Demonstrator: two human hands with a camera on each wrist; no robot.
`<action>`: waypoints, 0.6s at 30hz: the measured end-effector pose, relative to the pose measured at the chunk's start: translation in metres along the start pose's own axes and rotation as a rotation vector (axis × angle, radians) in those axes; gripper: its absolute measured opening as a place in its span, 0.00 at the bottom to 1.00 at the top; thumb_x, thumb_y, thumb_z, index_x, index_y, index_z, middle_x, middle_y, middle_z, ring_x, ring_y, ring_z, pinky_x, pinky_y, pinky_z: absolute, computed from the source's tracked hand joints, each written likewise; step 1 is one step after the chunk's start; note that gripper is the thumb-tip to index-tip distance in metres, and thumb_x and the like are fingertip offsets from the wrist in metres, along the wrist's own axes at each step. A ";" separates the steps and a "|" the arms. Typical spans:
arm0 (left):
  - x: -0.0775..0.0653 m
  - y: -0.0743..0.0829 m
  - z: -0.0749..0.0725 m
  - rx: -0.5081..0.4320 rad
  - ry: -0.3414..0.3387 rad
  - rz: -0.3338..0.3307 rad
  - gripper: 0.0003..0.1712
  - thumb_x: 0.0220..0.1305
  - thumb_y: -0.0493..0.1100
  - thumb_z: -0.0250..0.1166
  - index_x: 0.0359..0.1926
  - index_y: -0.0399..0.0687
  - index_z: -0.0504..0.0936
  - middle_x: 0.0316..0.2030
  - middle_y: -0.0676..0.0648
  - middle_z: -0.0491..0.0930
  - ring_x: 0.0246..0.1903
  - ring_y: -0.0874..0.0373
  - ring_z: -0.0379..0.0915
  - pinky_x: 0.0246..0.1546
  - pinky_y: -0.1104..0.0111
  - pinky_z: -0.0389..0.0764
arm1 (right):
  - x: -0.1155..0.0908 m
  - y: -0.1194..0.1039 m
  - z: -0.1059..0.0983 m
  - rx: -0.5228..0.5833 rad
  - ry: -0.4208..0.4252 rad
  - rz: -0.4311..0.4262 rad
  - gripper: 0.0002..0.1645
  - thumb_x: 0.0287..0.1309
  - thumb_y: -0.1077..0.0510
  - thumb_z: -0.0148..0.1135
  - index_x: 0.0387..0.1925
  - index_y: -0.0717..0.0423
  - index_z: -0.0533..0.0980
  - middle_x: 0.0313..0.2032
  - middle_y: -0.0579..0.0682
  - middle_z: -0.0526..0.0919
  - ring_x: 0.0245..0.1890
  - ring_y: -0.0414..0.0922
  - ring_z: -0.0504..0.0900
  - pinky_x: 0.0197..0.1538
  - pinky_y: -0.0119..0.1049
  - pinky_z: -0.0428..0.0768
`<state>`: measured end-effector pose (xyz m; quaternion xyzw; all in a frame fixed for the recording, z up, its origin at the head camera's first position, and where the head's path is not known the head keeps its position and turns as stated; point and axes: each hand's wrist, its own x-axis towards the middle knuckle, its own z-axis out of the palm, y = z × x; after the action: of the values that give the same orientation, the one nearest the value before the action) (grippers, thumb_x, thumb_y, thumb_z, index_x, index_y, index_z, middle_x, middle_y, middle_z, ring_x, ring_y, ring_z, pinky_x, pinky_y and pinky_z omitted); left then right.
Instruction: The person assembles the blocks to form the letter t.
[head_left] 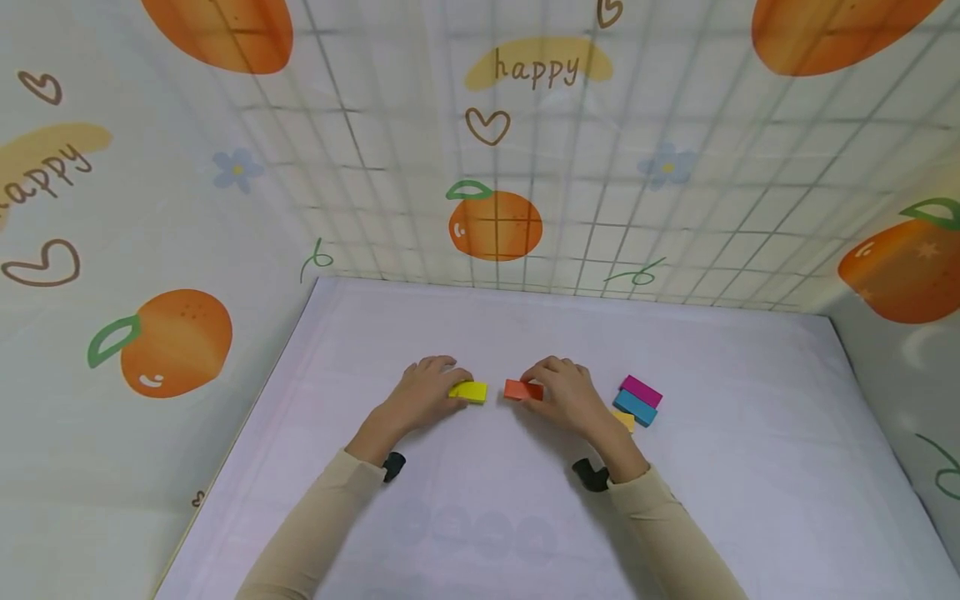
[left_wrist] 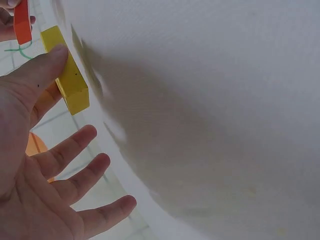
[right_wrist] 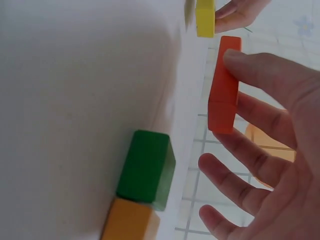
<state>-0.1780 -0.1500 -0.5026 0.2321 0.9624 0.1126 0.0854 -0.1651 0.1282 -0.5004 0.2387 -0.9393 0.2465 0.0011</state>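
My left hand pinches a yellow block between thumb and forefinger, close over the white table. The other three fingers are spread away from it in the left wrist view. Facing it across a short gap, my right hand holds an orange-red block by thumb and fingertips. Its long narrow side shows in the right wrist view. The two blocks lie roughly in line, end toward end, and do not touch. A green block sits near the right hand, hidden behind that hand and wrist in the head view.
Right of my right wrist, a magenta block and a blue block lie side by side at a slant. A yellow-orange block, partly covered by the wrist, is beside them. Patterned cloth walls border the white table.
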 end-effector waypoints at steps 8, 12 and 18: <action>-0.001 0.000 0.003 -0.015 -0.023 -0.006 0.24 0.66 0.55 0.68 0.62 0.62 0.79 0.66 0.45 0.69 0.65 0.44 0.63 0.64 0.44 0.64 | 0.003 -0.002 0.006 0.003 -0.024 0.007 0.17 0.54 0.51 0.76 0.46 0.48 0.84 0.48 0.50 0.80 0.50 0.51 0.75 0.55 0.59 0.71; 0.000 0.001 0.003 -0.021 -0.023 0.000 0.24 0.66 0.54 0.68 0.61 0.61 0.80 0.66 0.45 0.70 0.64 0.44 0.64 0.63 0.45 0.66 | 0.006 -0.002 0.010 0.007 -0.043 0.011 0.18 0.55 0.50 0.75 0.47 0.48 0.84 0.48 0.50 0.80 0.50 0.51 0.75 0.55 0.59 0.71; 0.000 0.001 0.006 0.000 -0.039 -0.007 0.24 0.66 0.55 0.68 0.62 0.62 0.79 0.66 0.46 0.69 0.65 0.45 0.64 0.62 0.47 0.67 | 0.010 -0.003 0.016 0.000 -0.076 0.019 0.18 0.55 0.49 0.75 0.47 0.47 0.84 0.49 0.50 0.80 0.50 0.51 0.75 0.55 0.59 0.71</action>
<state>-0.1766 -0.1477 -0.5081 0.2309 0.9613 0.1078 0.1046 -0.1713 0.1141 -0.5119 0.2389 -0.9409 0.2371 -0.0370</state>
